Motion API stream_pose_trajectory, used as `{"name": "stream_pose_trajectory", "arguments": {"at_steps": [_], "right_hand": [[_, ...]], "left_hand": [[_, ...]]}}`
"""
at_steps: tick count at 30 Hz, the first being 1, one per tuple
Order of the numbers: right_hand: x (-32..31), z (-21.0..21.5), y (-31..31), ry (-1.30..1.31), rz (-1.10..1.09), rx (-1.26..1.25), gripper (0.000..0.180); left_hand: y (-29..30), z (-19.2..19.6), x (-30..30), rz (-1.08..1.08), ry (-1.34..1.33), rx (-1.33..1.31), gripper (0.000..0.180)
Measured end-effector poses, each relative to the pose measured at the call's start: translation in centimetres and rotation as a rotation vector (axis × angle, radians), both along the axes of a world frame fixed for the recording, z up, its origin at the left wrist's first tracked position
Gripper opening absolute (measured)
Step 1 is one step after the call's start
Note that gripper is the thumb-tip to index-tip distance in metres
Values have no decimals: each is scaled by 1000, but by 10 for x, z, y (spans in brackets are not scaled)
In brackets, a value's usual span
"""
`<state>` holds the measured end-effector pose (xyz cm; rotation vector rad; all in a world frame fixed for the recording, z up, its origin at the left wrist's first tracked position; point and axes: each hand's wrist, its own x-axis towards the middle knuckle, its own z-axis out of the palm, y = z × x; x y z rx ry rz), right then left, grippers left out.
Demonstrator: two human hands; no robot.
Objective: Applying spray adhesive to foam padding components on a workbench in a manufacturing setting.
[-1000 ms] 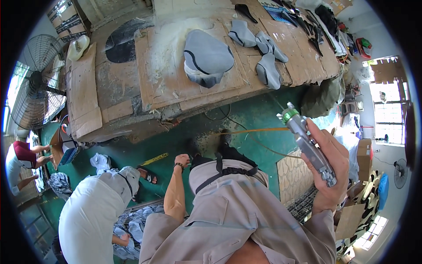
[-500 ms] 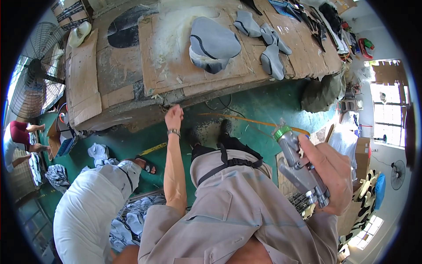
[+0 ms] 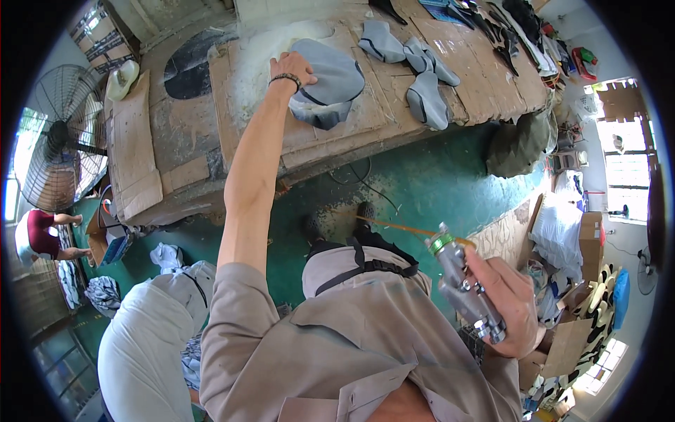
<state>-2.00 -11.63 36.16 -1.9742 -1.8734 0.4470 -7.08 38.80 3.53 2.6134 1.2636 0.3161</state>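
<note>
A grey padded seat cushion with black trim lies on the cardboard-covered workbench, pale foam showing along its near edge. My left hand, a bracelet at its wrist, reaches across the bench with bent fingers gripping the cushion's left edge; some fingertips are hidden. In my right hand is a metal spray gun with a green ring at its nozzle end. It is held up in front of my right side, away from the bench. An amber hose shows beside the gun.
Several grey shaped covers lie to the cushion's right, and black parts lie farther right. A wire fan stands at the left. Another person in white bends close to my left. A dark cable lies on the green floor.
My left hand has moved from the bench's front edge forward onto the cushion and grips its edge. The spray gun stays in my right hand, slightly shifted in view.
</note>
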Motion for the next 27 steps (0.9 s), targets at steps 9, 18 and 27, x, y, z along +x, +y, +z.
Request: {"name": "stream_pose_trajectory", "arguments": {"at_steps": [9,18,27], "right_hand": [[65,-26,-3,182,50,43,75],[130,-41,-19,286,48,24,72],[206,-58,-35,499,-106,-21,75]], "left_hand": [[40,4,29,-59,279,-166,25],[43,9,29,-58,356,-265,34],[53,-22,24,-114,229,-237,35]]}}
